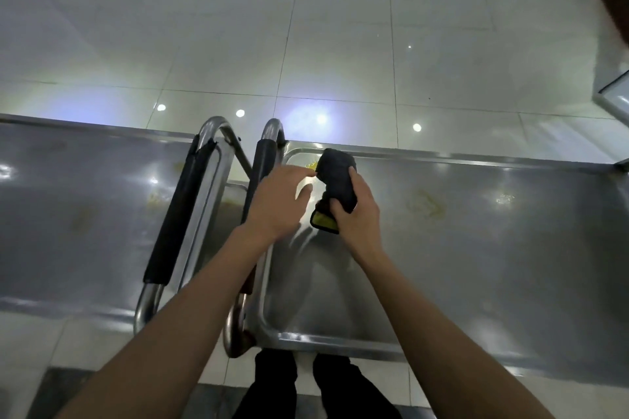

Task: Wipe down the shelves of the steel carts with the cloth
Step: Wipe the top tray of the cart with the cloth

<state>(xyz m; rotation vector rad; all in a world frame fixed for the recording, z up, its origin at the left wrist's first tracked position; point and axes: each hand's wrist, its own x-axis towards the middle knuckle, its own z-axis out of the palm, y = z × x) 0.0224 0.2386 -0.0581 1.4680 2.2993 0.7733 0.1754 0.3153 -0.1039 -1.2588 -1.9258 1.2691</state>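
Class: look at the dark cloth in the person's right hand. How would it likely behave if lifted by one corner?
The cloth is bunched into a roll in the right hand, so it is probably soft and would flop open. It looks light: one hand holds it. A yellow-faced end hangs below the grip, suggesting limp fabric.

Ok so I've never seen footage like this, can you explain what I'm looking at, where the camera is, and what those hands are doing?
There is one picture, from a camera worn on a person's head, looking down past their arms. No machine here, just two bare hands. The right hand grips a dark rolled cloth with a yellow patch. The left hand reaches over with straight fingers, its fingertip at the cloth's edge. Below are two steel carts, the right cart's shelf and the left cart's shelf, with yellowish stains. Between them stand their padded push handles.
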